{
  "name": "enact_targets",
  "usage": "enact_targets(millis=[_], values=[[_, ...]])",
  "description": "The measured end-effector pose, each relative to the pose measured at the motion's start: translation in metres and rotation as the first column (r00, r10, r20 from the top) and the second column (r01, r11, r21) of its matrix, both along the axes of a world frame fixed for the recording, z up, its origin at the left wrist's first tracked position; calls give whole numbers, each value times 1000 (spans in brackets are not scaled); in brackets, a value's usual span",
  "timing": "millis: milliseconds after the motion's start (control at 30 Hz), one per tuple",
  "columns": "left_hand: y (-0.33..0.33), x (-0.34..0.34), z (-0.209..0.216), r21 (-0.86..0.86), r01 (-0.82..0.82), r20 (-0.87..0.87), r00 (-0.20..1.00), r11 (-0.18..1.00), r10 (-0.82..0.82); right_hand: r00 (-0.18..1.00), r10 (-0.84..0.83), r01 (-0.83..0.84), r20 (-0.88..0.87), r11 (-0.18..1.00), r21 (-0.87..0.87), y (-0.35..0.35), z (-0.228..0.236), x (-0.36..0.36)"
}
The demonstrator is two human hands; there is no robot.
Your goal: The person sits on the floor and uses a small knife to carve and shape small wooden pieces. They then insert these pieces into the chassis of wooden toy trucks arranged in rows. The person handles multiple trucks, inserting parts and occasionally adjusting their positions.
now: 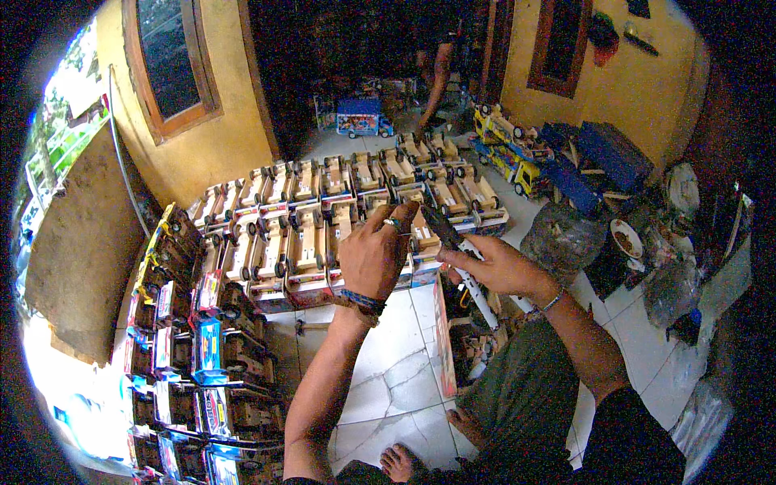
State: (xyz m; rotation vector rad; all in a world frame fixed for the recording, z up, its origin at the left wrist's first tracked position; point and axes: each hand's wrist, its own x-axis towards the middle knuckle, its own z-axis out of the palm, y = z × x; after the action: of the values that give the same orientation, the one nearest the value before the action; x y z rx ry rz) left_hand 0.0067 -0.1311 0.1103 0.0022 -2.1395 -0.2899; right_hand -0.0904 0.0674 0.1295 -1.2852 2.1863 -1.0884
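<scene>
Wooden toy trucks (307, 234) lie wheels-up in rows on the floor in front of me, their pale undersides and black wheels showing. My right hand (505, 267) grips a plier-like tool (478, 301) with white handles and a dark head. The tool's head reaches up and left, over the trucks at the right end of the rows. Beside that head is my left hand (376, 252), its fingers bent and pinched together above the trucks. Whatever its fingertips may hold is too small to make out.
More toy trucks (210, 347) stand stacked at left. An open box (446, 339) of small parts sits near my knee. Yellow trucks (517, 166), blue boxes (614, 153) and plastic bags (562, 234) lie at right. Another person's arm (439, 81) reaches down by a blue truck (362, 119) behind.
</scene>
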Motion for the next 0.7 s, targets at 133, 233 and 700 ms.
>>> enact_targets(millis=[133,233,700], values=[[1,0,1,25,30,17,999,999,-30,1000,-10,11,13,1000,-30,-1,-5,1],[5,-2,0,46,-3,100,995,999,-2,996,-22,24,82,999,-28,-2,-4,5],[7,-35,-21,39,6,103,995,999,-10,996,1,-9,-86,996,-86,9,-19,-29]])
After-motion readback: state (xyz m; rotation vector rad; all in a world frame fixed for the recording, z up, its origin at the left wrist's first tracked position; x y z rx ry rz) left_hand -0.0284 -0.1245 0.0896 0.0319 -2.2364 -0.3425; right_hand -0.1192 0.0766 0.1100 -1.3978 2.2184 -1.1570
